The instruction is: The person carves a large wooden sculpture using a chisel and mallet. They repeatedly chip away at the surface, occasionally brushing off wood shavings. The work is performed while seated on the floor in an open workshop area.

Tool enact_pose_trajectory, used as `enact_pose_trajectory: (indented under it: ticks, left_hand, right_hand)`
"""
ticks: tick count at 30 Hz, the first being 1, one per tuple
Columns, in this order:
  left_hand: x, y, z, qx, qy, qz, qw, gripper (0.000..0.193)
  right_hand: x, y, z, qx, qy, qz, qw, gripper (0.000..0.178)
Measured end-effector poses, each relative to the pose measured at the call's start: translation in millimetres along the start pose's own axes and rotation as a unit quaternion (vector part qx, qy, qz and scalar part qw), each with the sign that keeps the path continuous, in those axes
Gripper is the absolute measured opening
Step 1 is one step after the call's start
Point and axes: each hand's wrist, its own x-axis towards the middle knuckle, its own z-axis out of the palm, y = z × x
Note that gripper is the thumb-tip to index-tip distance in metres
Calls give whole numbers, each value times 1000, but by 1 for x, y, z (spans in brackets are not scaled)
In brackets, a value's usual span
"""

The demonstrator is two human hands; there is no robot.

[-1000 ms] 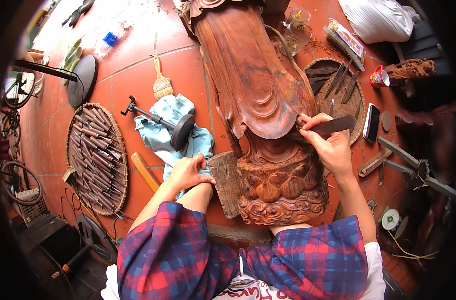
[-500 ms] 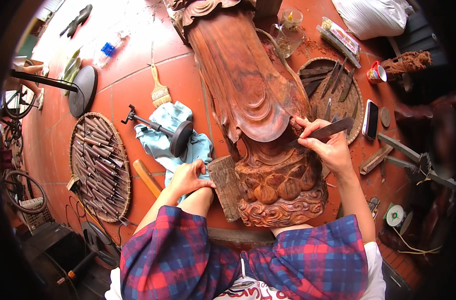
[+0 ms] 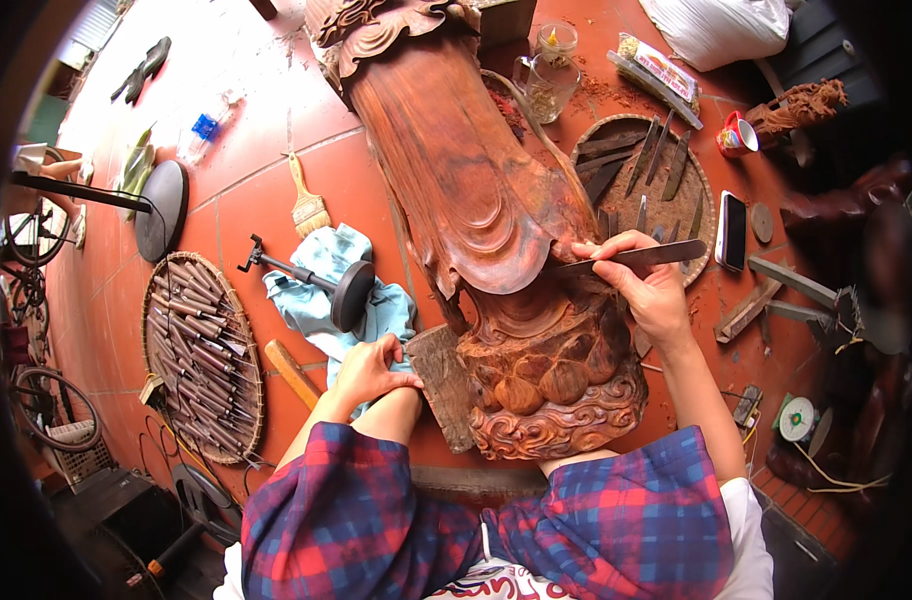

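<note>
A large carved statue of reddish-brown wood point(image 3: 476, 170) lies before me, its lotus-petal and scroll base point(image 3: 551, 420) near my knees. My right hand point(image 3: 648, 295) is shut on a flat dark metal file point(image 3: 656, 255), pinched between thumb and fingers. Its left end meets the wood under the carved hem, just above the base; the exact tip is hard to make out there. My left hand point(image 3: 368, 372) rests on my left knee, thumb apart from the fingers, holding nothing. Beside it, a rough wood block point(image 3: 441, 385) stands against the base.
Left are a round basket of chisels point(image 3: 201, 355), a light blue cloth point(image 3: 321, 325) under a black stand point(image 3: 352, 297), a brush point(image 3: 310, 210) and a wooden handle point(image 3: 293, 375). Right are a basket of files point(image 3: 698, 200), a phone point(image 3: 731, 232), a red cup point(image 3: 738, 135) and a glass mug point(image 3: 548, 88).
The file has swung to lie more level, its left end now at the hem's underside. My right hand has turned with it. The whole view has shifted slightly; my left hand stays on the knee.
</note>
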Motion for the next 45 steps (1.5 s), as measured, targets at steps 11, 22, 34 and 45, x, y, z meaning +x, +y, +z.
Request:
enact_pose_trajectory:
  ticks: [11, 22, 34, 45]
  left_hand:
    - [-2, 5, -2, 16, -11, -27, 999, 63]
    - [0, 4, -3, 13, -10, -16, 1000, 61]
    - [-2, -1, 1, -3, 0, -1, 1000, 63]
    - [-10, -7, -2, 4, 8, 47, 999, 64]
  right_hand:
    - [-33, -76, -31, 127, 28, -36, 991, 48]
    - [-29, -28, -39, 302, -100, -37, 947, 30]
    - [-4, 22, 2, 44, 22, 58, 997, 13]
    - [-6, 31, 14, -6, 87, 0, 996, 13]
